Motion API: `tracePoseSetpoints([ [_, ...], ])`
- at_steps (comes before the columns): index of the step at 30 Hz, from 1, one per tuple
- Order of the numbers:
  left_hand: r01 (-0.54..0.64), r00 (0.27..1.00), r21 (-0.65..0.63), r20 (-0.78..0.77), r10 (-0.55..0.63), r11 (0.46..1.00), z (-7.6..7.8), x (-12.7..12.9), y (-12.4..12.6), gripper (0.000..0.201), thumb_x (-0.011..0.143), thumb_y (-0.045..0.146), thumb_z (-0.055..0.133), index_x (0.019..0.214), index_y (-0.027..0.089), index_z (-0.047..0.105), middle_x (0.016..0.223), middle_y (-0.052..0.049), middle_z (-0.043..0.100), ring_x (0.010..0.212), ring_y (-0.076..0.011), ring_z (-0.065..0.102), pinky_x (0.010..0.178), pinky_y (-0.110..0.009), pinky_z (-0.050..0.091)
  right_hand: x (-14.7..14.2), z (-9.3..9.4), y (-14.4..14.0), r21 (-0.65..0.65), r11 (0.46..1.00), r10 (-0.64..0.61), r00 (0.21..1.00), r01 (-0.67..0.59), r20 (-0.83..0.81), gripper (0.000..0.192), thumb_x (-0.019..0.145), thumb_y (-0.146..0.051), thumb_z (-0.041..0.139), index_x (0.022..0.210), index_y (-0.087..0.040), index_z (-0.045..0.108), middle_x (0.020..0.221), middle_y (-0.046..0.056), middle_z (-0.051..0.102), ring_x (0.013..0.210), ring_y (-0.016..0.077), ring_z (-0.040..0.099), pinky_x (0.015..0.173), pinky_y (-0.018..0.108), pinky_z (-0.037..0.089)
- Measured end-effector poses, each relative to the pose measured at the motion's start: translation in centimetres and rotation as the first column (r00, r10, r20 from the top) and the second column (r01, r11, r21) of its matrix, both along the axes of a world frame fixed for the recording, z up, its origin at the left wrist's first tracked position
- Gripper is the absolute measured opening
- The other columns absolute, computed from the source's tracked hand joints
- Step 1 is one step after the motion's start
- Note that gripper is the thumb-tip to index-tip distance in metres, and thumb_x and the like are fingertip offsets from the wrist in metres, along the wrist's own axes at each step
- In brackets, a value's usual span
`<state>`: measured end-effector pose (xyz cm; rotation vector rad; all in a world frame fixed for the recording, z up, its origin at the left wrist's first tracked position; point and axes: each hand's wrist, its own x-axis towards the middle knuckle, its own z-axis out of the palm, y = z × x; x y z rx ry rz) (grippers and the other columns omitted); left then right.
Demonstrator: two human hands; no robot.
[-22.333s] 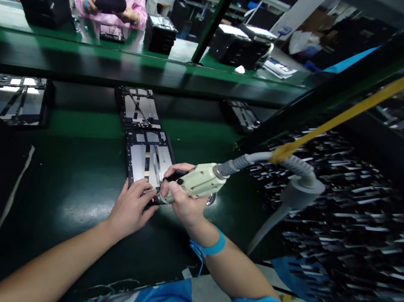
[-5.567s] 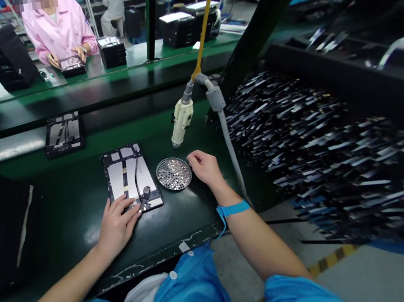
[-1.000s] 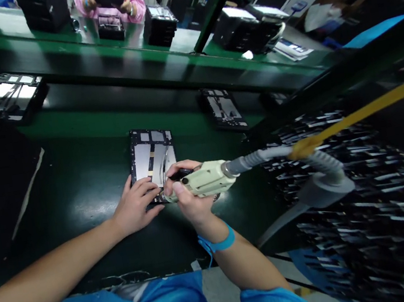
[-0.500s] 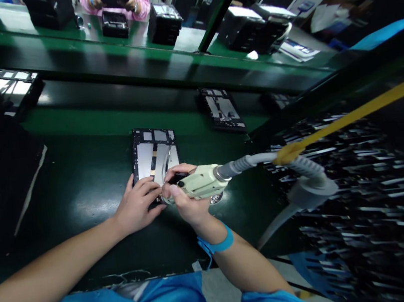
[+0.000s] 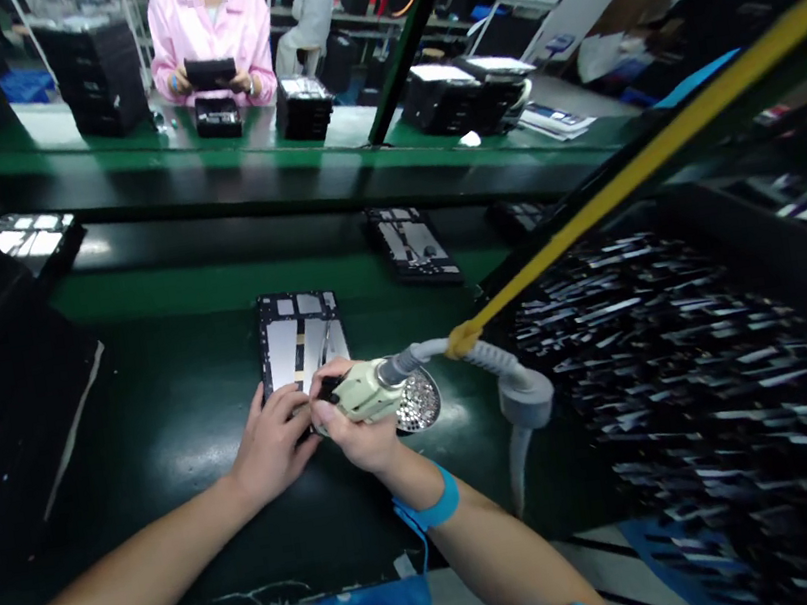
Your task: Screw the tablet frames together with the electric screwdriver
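An opened tablet (image 5: 281, 346), its silver inner plates and ribbon cable exposed, lies on the dark green bench. My left hand (image 5: 273, 443) grips the tablet's near left corner, fingers bent over the edge close to the tool's tip. In my right hand (image 5: 359, 436), fingers wrapped round it, is a pale green electric screwdriver (image 5: 368, 394) with a grey cable. It leans over the tablet's near end; its bit is hidden behind my fingers. Just right of my right hand sits a round metal dish (image 5: 418, 401) of small shiny pieces, likely screws.
A second opened tablet (image 5: 414, 245) lies farther back, and another (image 5: 37, 236) at the left. Dark stacks (image 5: 6, 382) rise on the left. A yellow strap (image 5: 588, 214) suspends the screwdriver cable. Many dark upright parts (image 5: 688, 381) fill the right. A pink-sleeved person (image 5: 211, 28) works opposite.
My view has tilted up, showing more of the opposite side. The screwdriver and my right hand have shifted slightly left, uncovering more of the dish. Both hands keep their holds.
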<state>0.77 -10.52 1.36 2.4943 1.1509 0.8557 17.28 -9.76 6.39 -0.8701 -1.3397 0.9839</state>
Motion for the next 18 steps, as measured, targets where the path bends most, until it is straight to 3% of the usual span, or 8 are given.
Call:
tracePoseSetpoints([
  [4, -0.123, 0.991, 0.022, -0.056, 0.124, 0.992, -0.3, -0.1, 2.2, 0.025, 0.099, 0.031, 0.062, 0.123, 0.027, 0.068, 0.128, -0.011, 0.067, 0.133, -0.0297, 0.056, 0.117, -0.066, 0.035, 1.3, 1.7, 0.5, 0.004, 0.998, -0.057, 0.992, 0.058, -0.115, 0.024, 0.085, -0.024, 0.072, 0.107, -0.024, 0.062, 0.093, 0.001, 0.068, 0.056, 0.0095, 0.061, 0.052, 0.025, 0.054],
  [8, -0.295, 0.941, 0.081, -0.146, 0.304, 0.952, -0.3, -1.2, 9.3, 0.028, 0.101, 0.036, 0.059, 0.126, 0.028, 0.070, 0.132, -0.011, 0.066, 0.134, -0.0300, 0.055, 0.122, -0.069, 0.024, 3.8, 3.2, 0.7, 0.051, 0.988, -0.135, 0.979, 0.144, -0.150, 0.022, 0.085, -0.027, 0.072, 0.105, -0.023, 0.062, 0.090, 0.000, 0.067, 0.051, 0.0090, 0.059, 0.046, 0.024, 0.051],
  [13, -0.502, 0.844, 0.159, -0.124, 0.522, 0.850, 0.7, -2.1, 17.8, 0.040, 0.098, 0.030, 0.056, 0.135, 0.019, 0.066, 0.141, -0.022, 0.058, 0.143, -0.0417, 0.041, 0.116, -0.081, 0.017, 6.8, 3.1, 0.5, 0.100, 0.964, -0.250, 0.968, 0.245, 0.038, 0.019, 0.080, -0.026, 0.070, 0.098, -0.021, 0.067, 0.084, 0.002, 0.070, 0.066, 0.0141, 0.065, 0.063, 0.027, 0.057],
  [15, -0.534, 0.826, 0.167, -0.105, 0.553, 0.829, 0.9, -1.1, 19.6, 0.048, 0.098, 0.031, 0.053, 0.143, 0.013, 0.058, 0.148, -0.026, 0.051, 0.146, -0.0439, 0.036, 0.115, -0.081, 0.017, 7.7, 3.0, 0.2, 0.110, 0.957, -0.276, 0.958, 0.267, 0.072, 0.015, 0.078, -0.025, 0.068, 0.093, -0.022, 0.067, 0.079, 0.000, 0.069, 0.067, 0.0148, 0.065, 0.066, 0.027, 0.057],
  [18, -0.447, 0.878, 0.138, -0.119, 0.463, 0.884, 0.9, 2.5, 21.5, 0.051, 0.098, 0.035, 0.053, 0.144, 0.013, 0.057, 0.149, -0.023, 0.052, 0.146, -0.0394, 0.039, 0.121, -0.069, 0.024, 8.4, 3.1, -0.3, 0.099, 0.943, -0.326, 0.942, 0.318, 0.085, 0.010, 0.077, -0.024, 0.065, 0.087, -0.023, 0.065, 0.074, -0.001, 0.067, 0.061, 0.0141, 0.063, 0.060, 0.025, 0.055],
])
